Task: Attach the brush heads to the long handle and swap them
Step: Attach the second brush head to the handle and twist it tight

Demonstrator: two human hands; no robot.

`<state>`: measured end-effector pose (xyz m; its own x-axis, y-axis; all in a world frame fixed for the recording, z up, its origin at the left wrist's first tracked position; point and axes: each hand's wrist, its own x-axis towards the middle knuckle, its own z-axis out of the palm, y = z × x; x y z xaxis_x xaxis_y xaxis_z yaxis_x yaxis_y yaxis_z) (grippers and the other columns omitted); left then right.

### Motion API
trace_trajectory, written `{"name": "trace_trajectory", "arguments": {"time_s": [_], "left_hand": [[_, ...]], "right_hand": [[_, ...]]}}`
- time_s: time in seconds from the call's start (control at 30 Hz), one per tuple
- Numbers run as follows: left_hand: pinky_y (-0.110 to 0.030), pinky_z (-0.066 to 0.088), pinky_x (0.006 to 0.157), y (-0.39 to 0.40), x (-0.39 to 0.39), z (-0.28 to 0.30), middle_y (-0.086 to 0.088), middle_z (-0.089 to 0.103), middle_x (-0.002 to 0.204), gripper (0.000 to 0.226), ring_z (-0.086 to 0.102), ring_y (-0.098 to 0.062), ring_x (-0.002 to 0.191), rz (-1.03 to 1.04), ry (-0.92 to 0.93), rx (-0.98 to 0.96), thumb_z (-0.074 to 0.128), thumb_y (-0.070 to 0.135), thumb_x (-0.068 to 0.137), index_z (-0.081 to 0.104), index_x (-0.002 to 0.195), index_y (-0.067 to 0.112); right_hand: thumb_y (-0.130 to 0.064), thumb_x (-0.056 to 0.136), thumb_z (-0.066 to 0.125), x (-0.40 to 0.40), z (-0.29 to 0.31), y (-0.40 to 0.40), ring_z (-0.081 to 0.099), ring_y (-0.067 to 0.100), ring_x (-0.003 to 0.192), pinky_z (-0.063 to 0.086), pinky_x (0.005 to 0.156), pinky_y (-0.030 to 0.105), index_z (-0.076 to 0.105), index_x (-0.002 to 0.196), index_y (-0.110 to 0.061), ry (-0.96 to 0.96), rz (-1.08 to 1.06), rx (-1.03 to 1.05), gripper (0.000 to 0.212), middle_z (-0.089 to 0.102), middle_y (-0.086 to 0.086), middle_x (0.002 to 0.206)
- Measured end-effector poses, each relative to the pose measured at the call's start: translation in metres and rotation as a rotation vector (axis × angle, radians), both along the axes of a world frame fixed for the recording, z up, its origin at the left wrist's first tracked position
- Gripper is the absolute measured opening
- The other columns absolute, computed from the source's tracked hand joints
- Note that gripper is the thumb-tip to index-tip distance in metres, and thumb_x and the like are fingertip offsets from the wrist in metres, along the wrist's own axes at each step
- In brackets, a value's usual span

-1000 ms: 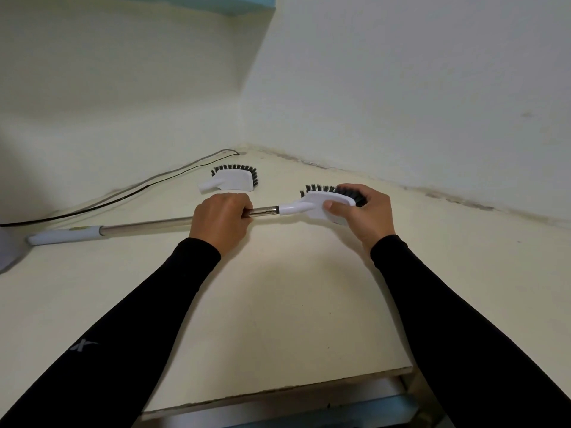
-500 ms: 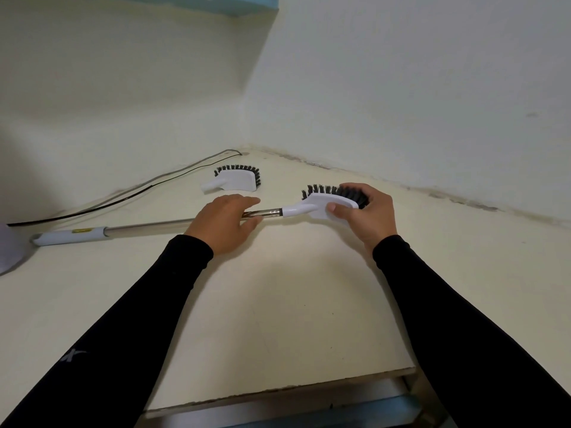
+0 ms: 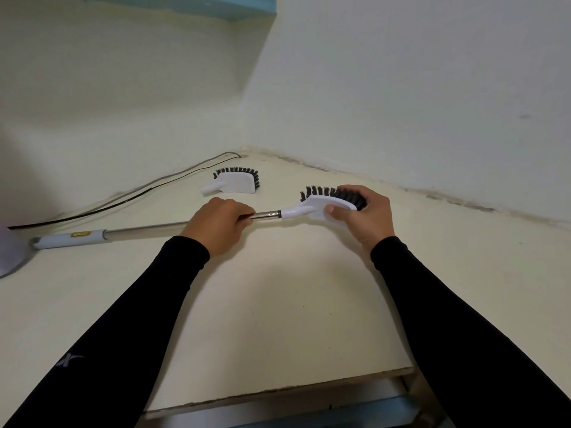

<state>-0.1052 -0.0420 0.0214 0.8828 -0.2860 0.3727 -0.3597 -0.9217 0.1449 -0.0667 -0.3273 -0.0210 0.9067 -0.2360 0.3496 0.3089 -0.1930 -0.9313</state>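
A long metal handle (image 3: 148, 228) with a grey grip lies across the cream table, pointing right. A white brush head (image 3: 312, 205) with black bristles sits on its right end. My right hand (image 3: 361, 216) grips this brush head from the right, thumb on its white back. My left hand (image 3: 221, 225) is closed around the metal shaft just left of the joint. A second white brush head (image 3: 236, 182) with black bristles lies loose farther back, near the corner.
A black cable (image 3: 123, 197) runs along the back-left wall toward the corner. A pale rounded object (image 3: 9, 257) sits at the left edge by the handle's grip. Walls close off the back and right; the table's front edge (image 3: 278, 393) is near me.
My left hand loosened on the shaft half a second ago and has closed on it again near the joint. The right hand stays on the brush head.
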Motion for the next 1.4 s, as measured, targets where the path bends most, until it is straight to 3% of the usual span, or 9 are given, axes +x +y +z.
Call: {"name": "trace_trajectory", "arguments": {"time_s": [0.2, 0.43, 0.57, 0.87, 1.03, 1.1, 1.17, 1.27, 1.4], "left_hand": [[-0.037, 0.045, 0.058, -0.001, 0.0, -0.001, -0.005, 0.05, 0.052, 0.023, 0.045, -0.03, 0.059, 0.015, -0.078, -0.037, 0.066, 0.023, 0.087, 0.061, 0.068, 0.012], [-0.037, 0.053, 0.07, -0.006, 0.003, -0.004, -0.003, 0.072, 0.069, 0.003, 0.063, -0.028, 0.073, 0.067, -0.136, -0.164, 0.077, 0.017, 0.078, 0.077, 0.081, 0.017], [-0.037, 0.052, 0.071, -0.009, 0.007, -0.007, -0.003, 0.073, 0.071, 0.007, 0.063, -0.027, 0.075, 0.084, -0.17, -0.172, 0.078, 0.015, 0.077, 0.077, 0.084, 0.016], [-0.038, 0.049, 0.066, -0.01, 0.009, -0.009, 0.005, 0.058, 0.071, 0.021, 0.057, -0.024, 0.073, 0.089, -0.127, -0.175, 0.081, 0.014, 0.072, 0.062, 0.077, 0.017], [-0.04, 0.048, 0.09, -0.005, 0.006, -0.009, 0.001, 0.065, 0.121, 0.042, 0.058, -0.024, 0.113, 0.032, -0.027, -0.104, 0.068, 0.036, 0.086, 0.059, 0.126, 0.025], [-0.039, 0.047, 0.088, 0.0, 0.005, -0.006, 0.001, 0.064, 0.125, 0.042, 0.057, -0.026, 0.115, 0.05, 0.019, -0.031, 0.054, 0.04, 0.094, 0.052, 0.134, 0.028], [-0.039, 0.046, 0.079, 0.006, 0.003, -0.002, 0.001, 0.068, 0.113, 0.031, 0.059, -0.031, 0.107, 0.068, 0.054, 0.027, 0.046, 0.036, 0.098, 0.057, 0.126, 0.028], [-0.038, 0.044, 0.062, 0.008, 0.001, 0.0, -0.002, 0.062, 0.074, 0.023, 0.057, -0.032, 0.078, 0.066, 0.097, 0.066, 0.042, 0.026, 0.099, 0.055, 0.082, 0.018], [-0.036, 0.044, 0.059, 0.008, 0.0, 0.0, -0.003, 0.054, 0.06, 0.022, 0.051, -0.029, 0.066, 0.052, 0.068, 0.003, 0.048, 0.023, 0.095, 0.055, 0.076, 0.014]], "right_hand": [[-0.022, 0.06, 0.089, -0.002, 0.001, 0.001, 0.066, 0.007, 0.075, 0.053, 0.076, 0.027, 0.081, 0.1, -0.024, 0.006, 0.007, 0.018, 0.041, 0.074, -0.014, 0.083], [-0.028, 0.058, 0.088, -0.004, 0.003, 0.002, 0.063, 0.003, 0.07, 0.05, 0.072, 0.023, 0.081, 0.097, -0.025, 0.009, 0.01, -0.004, 0.039, 0.072, -0.02, 0.076], [-0.025, 0.062, 0.09, -0.003, 0.003, 0.002, 0.066, 0.003, 0.073, 0.052, 0.074, 0.024, 0.081, 0.097, -0.028, 0.011, 0.003, -0.002, 0.037, 0.074, -0.021, 0.079], [-0.016, 0.07, 0.091, -0.003, 0.002, 0.0, 0.072, 0.016, 0.086, 0.059, 0.084, 0.032, 0.081, 0.101, -0.022, 0.001, -0.013, -0.011, 0.034, 0.08, -0.001, 0.098], [-0.014, 0.069, 0.091, -0.004, 0.002, 0.001, 0.067, 0.011, 0.08, 0.058, 0.082, 0.031, 0.081, 0.103, -0.021, 0.003, -0.013, -0.028, 0.036, 0.076, -0.008, 0.09], [-0.016, 0.066, 0.09, -0.004, 0.003, 0.001, 0.067, 0.009, 0.078, 0.057, 0.081, 0.031, 0.081, 0.101, -0.022, -0.001, -0.009, -0.023, 0.037, 0.075, -0.012, 0.086], [-0.019, 0.064, 0.089, -0.004, 0.003, 0.002, 0.065, 0.008, 0.076, 0.057, 0.08, 0.03, 0.08, 0.099, -0.024, -0.002, -0.005, -0.021, 0.036, 0.073, -0.015, 0.082], [-0.017, 0.064, 0.089, -0.004, 0.003, 0.001, 0.063, 0.005, 0.071, 0.054, 0.077, 0.028, 0.08, 0.095, -0.027, -0.004, 0.001, -0.031, 0.033, 0.071, -0.022, 0.075], [-0.014, 0.066, 0.09, -0.004, 0.002, 0.0, 0.063, 0.002, 0.07, 0.052, 0.075, 0.025, 0.077, 0.089, -0.034, -0.006, -0.001, -0.037, 0.033, 0.07, -0.027, 0.072]]}}
